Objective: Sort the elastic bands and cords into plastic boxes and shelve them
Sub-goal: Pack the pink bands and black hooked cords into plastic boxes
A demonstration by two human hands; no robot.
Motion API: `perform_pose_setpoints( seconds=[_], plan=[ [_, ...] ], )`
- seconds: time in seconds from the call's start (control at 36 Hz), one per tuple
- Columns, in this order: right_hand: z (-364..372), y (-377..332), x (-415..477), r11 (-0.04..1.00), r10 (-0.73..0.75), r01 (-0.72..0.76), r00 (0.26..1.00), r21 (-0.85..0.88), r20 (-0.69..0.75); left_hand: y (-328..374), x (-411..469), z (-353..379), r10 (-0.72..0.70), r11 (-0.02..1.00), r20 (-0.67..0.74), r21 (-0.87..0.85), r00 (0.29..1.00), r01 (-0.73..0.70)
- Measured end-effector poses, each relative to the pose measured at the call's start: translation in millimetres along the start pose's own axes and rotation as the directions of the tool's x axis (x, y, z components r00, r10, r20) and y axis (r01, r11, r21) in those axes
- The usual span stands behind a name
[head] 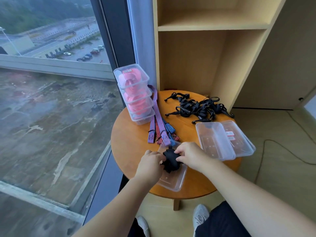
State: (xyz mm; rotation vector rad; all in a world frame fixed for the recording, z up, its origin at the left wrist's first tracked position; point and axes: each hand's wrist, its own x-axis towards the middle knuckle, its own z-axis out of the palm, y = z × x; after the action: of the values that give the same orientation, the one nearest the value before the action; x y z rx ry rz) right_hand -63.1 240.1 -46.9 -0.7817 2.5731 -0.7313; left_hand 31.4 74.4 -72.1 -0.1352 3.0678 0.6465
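Left hand (150,161) and right hand (189,155) both grip black cord bundle (171,160) between them, over clear box (172,181).

On table (130,142): box stack (135,94) left, cord pile (196,106) behind, loose boxes (222,139) right

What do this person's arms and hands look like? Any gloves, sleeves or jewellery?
The left arm and the right arm are bare, with no sleeves in view. The left hand and the right hand wear no gloves, and no ring, watch or bracelet shows on them.
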Motion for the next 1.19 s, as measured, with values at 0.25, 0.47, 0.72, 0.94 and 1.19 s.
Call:
perform_pose_setpoints(
  seconds=[0.25,0.47,0.72,0.94,1.19],
  plan=[
    [-3.3,2.9,-3.8,1.000,0.001,-0.001,0.997,-0.006,-0.074,5.6,-1.1,-6.5,0.051,0.998,-0.027,0.027,0.998,-0.050],
    [-17.8,8.2,-22.8,0.999,-0.004,0.010,0.990,0.038,-0.144,17.7,-5.9,-20.6,0.020,1.000,-0.052,0.004,0.998,-0.020],
    [-41.1,34.6,-65.6,0.990,0.074,-0.035,0.956,0.139,-0.283,45.1,-11.4,-22.2,0.049,0.987,-0.158,-0.143,0.986,-0.072],
    [-54.6,64.5,-107.9,0.964,0.199,-0.109,0.901,0.243,-0.385,69.3,-16.3,-13.0,0.017,0.964,-0.253,-0.254,0.967,-0.083],
    [-43.8,77.0,-122.6,0.936,0.260,-0.114,0.860,0.332,-0.439,82.0,-36.3,-10.4,-0.105,0.943,-0.189,-0.331,0.976,0.037]
  ],
)
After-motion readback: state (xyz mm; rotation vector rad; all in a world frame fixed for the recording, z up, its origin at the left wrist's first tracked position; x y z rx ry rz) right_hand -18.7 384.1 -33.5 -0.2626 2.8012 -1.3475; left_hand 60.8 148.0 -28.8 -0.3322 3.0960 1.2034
